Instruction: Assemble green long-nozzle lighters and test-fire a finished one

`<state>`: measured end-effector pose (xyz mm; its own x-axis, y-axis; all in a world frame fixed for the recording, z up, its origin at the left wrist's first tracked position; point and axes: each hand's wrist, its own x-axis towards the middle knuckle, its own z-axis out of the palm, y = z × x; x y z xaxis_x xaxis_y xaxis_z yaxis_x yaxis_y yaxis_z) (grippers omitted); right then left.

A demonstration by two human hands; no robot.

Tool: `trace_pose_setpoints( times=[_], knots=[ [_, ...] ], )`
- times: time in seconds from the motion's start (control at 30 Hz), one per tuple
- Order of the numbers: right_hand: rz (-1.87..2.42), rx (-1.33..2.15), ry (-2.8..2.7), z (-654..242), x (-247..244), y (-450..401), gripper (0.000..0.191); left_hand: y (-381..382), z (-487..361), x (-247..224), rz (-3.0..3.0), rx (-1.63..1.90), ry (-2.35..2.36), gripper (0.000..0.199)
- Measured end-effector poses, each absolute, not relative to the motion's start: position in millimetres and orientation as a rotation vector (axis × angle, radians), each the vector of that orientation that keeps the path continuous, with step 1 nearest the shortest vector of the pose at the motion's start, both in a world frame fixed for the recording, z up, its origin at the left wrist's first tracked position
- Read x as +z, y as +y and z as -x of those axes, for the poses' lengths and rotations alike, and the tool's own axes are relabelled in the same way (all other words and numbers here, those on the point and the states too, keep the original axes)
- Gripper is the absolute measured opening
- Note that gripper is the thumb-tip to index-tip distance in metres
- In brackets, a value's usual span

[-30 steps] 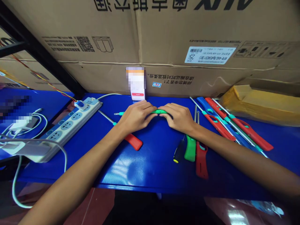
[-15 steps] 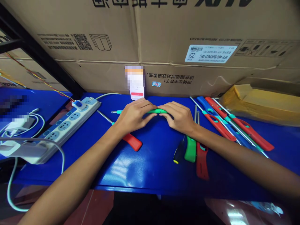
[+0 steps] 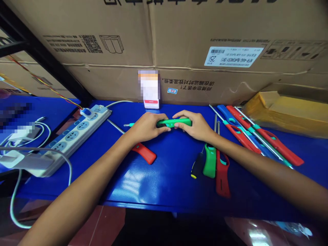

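Both hands grip a green long-necked lighter (image 3: 175, 122), held level above the blue table. My left hand (image 3: 146, 127) wraps round its front part, with the metal tip sticking out to the left. My right hand (image 3: 196, 125) pinches the handle end between thumb and fingers. Below my left wrist lies a red lighter (image 3: 145, 153), its neck pointing up and left. Under my right wrist are another green lighter (image 3: 210, 162), a dark red lighter (image 3: 222, 177) and a black screwdriver (image 3: 197, 165) with a yellow end.
Several red and blue lighters (image 3: 278, 145) lie in a row on the right, by an open yellow-taped carton (image 3: 289, 109). A phone (image 3: 151, 90) leans on the large cardboard box (image 3: 184, 41) behind. A white power strip (image 3: 74, 135) with cables stands left on the blue table (image 3: 164, 184).
The green lighter has been turned so that more of its side shows. My right hand has shifted toward its handle end, with the fingers slightly more open.
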<state>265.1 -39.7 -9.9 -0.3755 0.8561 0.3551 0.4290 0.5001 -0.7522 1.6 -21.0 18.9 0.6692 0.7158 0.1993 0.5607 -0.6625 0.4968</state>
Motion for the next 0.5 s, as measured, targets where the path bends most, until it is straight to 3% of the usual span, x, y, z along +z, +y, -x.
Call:
trace_pose_setpoints(
  times=[0.5],
  knots=[
    [1.021,0.641,-2.139,-265,-7,-47,0.015,-40,-16,23,-2.596,0.277,1.147,0.012]
  ],
)
